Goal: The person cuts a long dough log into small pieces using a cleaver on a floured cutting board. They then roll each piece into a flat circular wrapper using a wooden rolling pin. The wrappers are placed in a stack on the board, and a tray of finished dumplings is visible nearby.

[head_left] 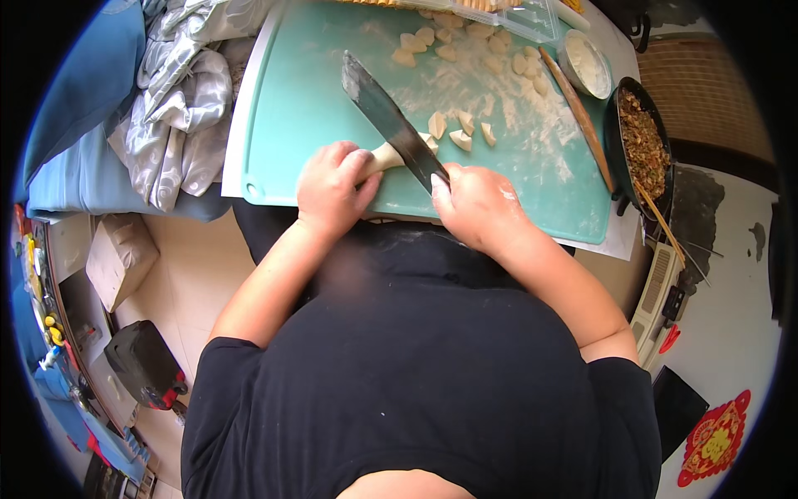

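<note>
My left hand [334, 185] is closed around a pale roll of dough [384, 160] near the front edge of the green board [291, 100]. In my right hand [475, 202] is the handle of a kitchen knife [378, 108], its dark blade slanting up and left. The blade crosses the right end of the roll and seems to touch it. Just beyond the blade lie several cut dough pieces [460, 140]. Farther back, several flattened dough pieces [416, 40] rest on scattered flour.
At the board's right side lies a wooden rolling pin [576, 116]. A bowl of flour [585, 65] stands behind it. Right of the board is a black pan of chopped filling [645, 141] with chopsticks [661, 220]. Clear plastic trays [532, 18] sit at the back; grey patterned cloth [187, 100] lies left.
</note>
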Demonstrator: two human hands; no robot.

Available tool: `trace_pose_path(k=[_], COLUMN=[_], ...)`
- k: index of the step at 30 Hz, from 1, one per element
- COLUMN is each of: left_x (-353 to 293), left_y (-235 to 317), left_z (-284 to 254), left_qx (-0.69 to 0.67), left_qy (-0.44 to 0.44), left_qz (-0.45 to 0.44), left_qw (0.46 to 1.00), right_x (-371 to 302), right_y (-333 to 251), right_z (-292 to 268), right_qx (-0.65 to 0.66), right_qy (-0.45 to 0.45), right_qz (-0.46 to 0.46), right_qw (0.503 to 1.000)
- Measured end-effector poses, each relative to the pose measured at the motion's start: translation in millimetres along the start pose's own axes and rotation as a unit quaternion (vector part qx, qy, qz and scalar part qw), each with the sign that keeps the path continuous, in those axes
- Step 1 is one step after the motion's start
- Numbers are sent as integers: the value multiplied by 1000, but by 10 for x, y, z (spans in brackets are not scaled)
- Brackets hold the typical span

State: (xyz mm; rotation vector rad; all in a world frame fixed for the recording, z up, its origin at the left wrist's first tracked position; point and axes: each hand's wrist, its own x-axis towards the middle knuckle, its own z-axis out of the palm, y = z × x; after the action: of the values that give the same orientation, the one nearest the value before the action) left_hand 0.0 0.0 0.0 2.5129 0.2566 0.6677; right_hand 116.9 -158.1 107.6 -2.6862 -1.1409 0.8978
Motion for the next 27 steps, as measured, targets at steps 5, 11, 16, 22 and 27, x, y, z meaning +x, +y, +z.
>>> trace_pose_path(k=[5, 11, 16, 22, 27], left_x=[56, 60, 50, 44, 33], left_y=[-29, -148, -166, -167, -142], left_z=[-9, -51, 15, 37, 31], left_qx=[21, 25, 22, 21, 19], left_qy=[54, 50, 46, 48, 46], left_qz=[-62, -58, -53, -50, -48], left_qw=[996, 997, 997, 997, 998], right_x=[-170, -165, -98, 14, 88], right_y=[62, -64, -93, -149, -224], right_z=[-35, -55, -41, -50, -87], right_qx=[42, 62, 29, 9, 4], right_qy=[90, 151, 115, 51, 11], right_qz=[-39, -124, -96, -50, -33], right_qw=[994, 979, 988, 997, 999])
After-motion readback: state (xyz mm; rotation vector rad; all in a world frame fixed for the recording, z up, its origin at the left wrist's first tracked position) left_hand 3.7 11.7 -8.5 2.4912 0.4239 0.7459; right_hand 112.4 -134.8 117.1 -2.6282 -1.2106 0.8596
